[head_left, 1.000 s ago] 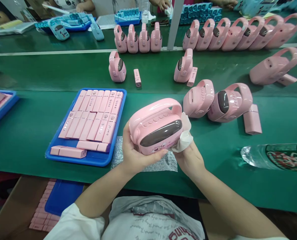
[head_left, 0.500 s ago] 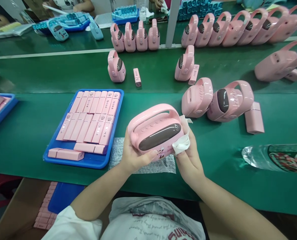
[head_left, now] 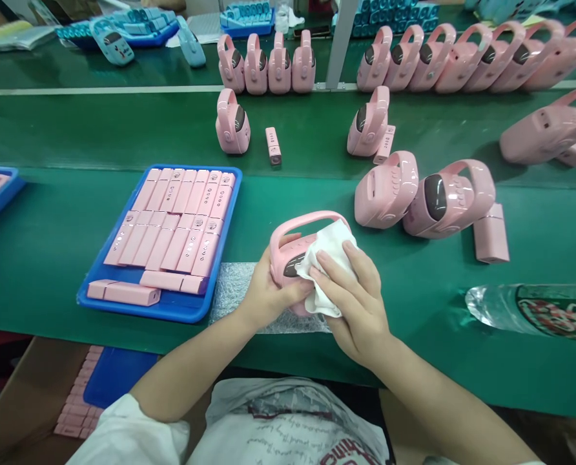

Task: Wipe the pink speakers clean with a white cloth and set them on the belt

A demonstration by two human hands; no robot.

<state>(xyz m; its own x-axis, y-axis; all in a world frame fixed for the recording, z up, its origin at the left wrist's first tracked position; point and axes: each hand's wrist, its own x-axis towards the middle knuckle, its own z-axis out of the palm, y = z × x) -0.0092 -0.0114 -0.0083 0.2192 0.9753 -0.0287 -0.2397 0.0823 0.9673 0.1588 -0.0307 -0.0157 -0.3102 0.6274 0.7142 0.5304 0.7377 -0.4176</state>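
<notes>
A pink portable speaker (head_left: pixel 284 256) with a carry handle and a dark front panel is held above the bench. My left hand (head_left: pixel 267 292) wraps round its left end, thumb on the front. With my right hand (head_left: pixel 358 303) I press a white cloth (head_left: pixel 330 248) flat against the speaker's front, hiding most of the panel. Beneath them lies a sheet of bubble wrap (head_left: pixel 234 284). To the left, a blue tray (head_left: pixel 181 313) holds rows of pink microphones (head_left: pixel 164 242); two of them lie crosswise at the near end.
Two pink speakers (head_left: pixel 387 194) and a pink box-shaped piece (head_left: pixel 491 236) stand to the right. A plastic bottle (head_left: pixel 534 310) lies at the right edge. More speakers (head_left: pixel 278 68) line the back shelf, near blue trays of blue parts (head_left: pixel 147 29). An open carton (head_left: pixel 21 400) sits below the bench.
My right hand has moved from the speaker's right end onto its front, spreading the cloth over the panel. The speaker has turned slightly and sits a little lower.
</notes>
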